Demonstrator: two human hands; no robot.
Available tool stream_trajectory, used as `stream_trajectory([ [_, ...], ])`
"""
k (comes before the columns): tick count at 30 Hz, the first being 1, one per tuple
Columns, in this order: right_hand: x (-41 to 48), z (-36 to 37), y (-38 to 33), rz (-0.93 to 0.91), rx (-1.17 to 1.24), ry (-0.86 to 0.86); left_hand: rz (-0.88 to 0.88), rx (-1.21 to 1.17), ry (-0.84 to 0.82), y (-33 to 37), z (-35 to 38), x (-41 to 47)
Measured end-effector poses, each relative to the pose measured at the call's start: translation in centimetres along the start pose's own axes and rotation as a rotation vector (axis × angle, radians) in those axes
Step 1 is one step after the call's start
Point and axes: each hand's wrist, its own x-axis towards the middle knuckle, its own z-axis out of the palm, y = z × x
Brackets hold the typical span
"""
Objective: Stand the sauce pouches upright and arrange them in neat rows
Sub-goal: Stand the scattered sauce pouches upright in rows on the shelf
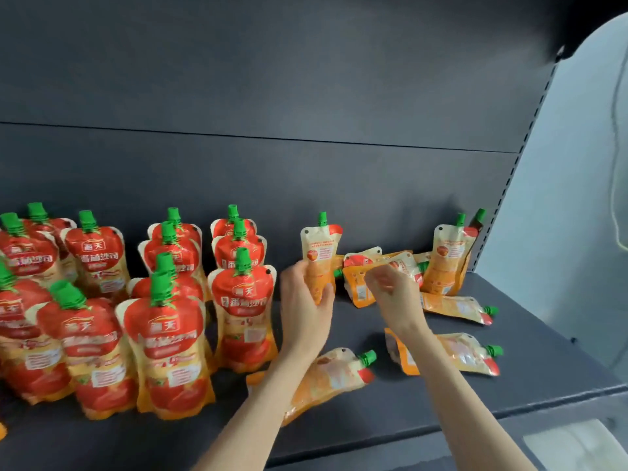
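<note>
While the left hand (306,300) grips an upright pouch (319,256), the right hand (396,294) blurs, grasp unclear.

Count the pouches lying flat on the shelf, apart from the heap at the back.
3: the front pouch nearest the shelf edge, the right pouch beside it, and the rear pouch behind that. The heap may hide more.
</note>
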Motion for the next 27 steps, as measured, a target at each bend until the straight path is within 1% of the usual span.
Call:
stream_trajectory([
  [4, 4.5, -0.1, 2.5, -0.026, -0.091, -0.081, -0.233, 0.013, 0.055, -1.7, 4.1, 4.0],
  [8, 8.2, 0.0, 4.0, -0.045, -0.17, -0.188, -0.326, -0.011, 0.074, -3.3, 6.9, 6.7],
  [12, 11.7, 1.1, 5.4, -0.118, -0.2, -0.274, -0.302, -0.039, 0.141, -4.0, 7.9, 7.2],
  [15, 13.6, 2.2, 6.1, -0.14, -0.278, -0.31, -0.275, -0.023, 0.214, -4.4, 7.5, 7.5],
  [17, 14.2, 2.9, 6.6, -0.131, -0.331, -0.292, -0.273, -0.017, 0.226, -4.9, 7.2, 7.7],
  [21, 14.5, 2.7, 7.9, -0.057, -0.367, -0.155, -0.257, -0.048, 0.206, -5.4, 7.2, 7.6],
  [27, 15.2, 2.0, 8.8, 0.031, -0.322, -0.155, -0.278, -0.106, 0.231, -5.8, 7.4, 7.3],
])
